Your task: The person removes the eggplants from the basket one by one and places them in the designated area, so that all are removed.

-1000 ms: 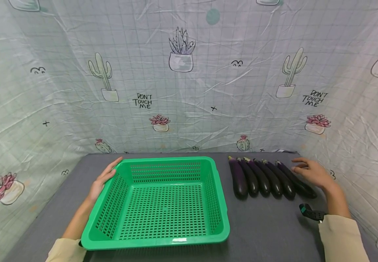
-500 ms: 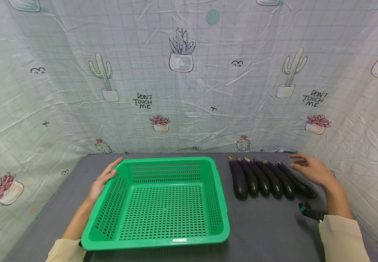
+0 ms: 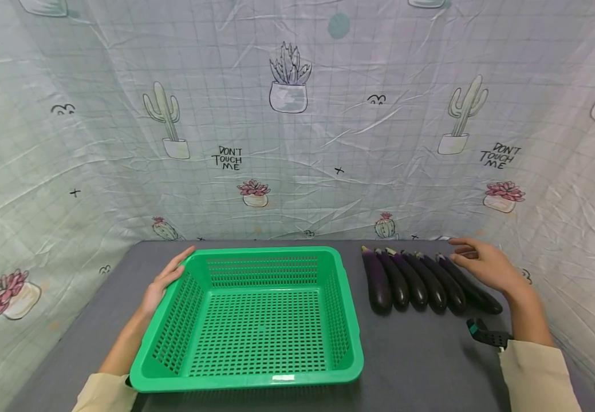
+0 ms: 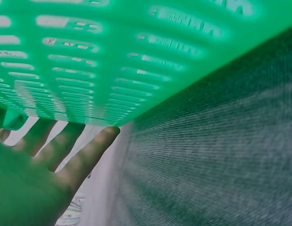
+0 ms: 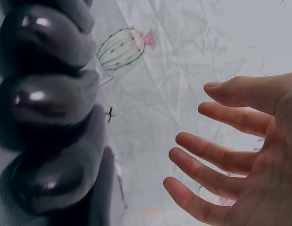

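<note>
In the head view, a green plastic basket (image 3: 245, 380) with slotted walls stands in the middle. My left hand (image 3: 155, 289) lies along its left side, fingertips by the far left corner. From the left wrist view, that hand's fingers (image 4: 82, 162) stretch out straight against the perforated wall. Several dark purple eggplants (image 3: 378, 286) lie side by side to the right of the basket, stems toward the back. Over the rightmost eggplant (image 3: 477, 294) hovers my right hand (image 3: 490, 270), holding nothing. The right wrist view shows its fingers (image 5: 209, 181) spread, apart from the glossy eggplants (image 5: 52, 99).
A grey cloth-covered table (image 3: 410, 360) carries everything. Behind and at both sides hangs a pale curtain (image 3: 328, 131) printed with potted plants. A black strap device (image 3: 488, 335) sits at my right wrist, near the cream sleeve (image 3: 539, 372).
My right hand has shifted slightly up and to the left, rising over the eggplants' stem ends. The left hand, basket and eggplants keep their places; the head view has turned a little.
</note>
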Motion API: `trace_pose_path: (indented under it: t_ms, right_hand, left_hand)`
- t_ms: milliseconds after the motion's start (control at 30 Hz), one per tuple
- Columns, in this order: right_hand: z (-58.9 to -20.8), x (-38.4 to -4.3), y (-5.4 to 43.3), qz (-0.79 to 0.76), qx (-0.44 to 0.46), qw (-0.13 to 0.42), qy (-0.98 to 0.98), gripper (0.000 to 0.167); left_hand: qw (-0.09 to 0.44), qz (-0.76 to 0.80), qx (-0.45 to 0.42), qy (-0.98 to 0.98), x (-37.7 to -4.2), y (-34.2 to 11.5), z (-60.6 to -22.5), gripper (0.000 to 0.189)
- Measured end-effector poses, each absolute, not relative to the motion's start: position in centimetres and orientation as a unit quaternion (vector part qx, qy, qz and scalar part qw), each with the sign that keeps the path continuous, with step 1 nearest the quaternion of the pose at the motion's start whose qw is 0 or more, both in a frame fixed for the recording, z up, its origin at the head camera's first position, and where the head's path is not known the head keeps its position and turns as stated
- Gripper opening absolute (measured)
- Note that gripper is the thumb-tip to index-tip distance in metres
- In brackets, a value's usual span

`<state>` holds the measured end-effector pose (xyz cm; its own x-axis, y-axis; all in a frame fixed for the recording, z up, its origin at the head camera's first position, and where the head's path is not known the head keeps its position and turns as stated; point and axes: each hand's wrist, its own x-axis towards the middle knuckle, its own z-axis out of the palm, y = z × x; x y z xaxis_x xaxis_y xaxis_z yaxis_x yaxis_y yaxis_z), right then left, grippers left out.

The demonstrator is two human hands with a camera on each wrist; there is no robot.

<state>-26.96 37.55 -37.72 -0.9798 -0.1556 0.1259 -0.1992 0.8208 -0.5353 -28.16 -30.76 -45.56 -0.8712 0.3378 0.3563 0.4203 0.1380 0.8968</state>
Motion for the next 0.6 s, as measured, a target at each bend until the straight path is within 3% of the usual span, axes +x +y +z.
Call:
trace_pose_path:
  t_ms: [367,600]
  right_hand:
    - [-36.2,-26.1,35.4,0.279,0.133,0.068,-0.949,0.049]
    - [-35.6,-26.5,35.1,0.219,0.168,0.078,-0.958,0.044]
  left_hand:
    - [-0.038,-0.625,-0.214,-0.749,-27.7,-30.7,-44.7,0.057]
    - [-0.048,-0.583,-0.177,-0.792,-27.5,-31.3,-43.3,0.059]
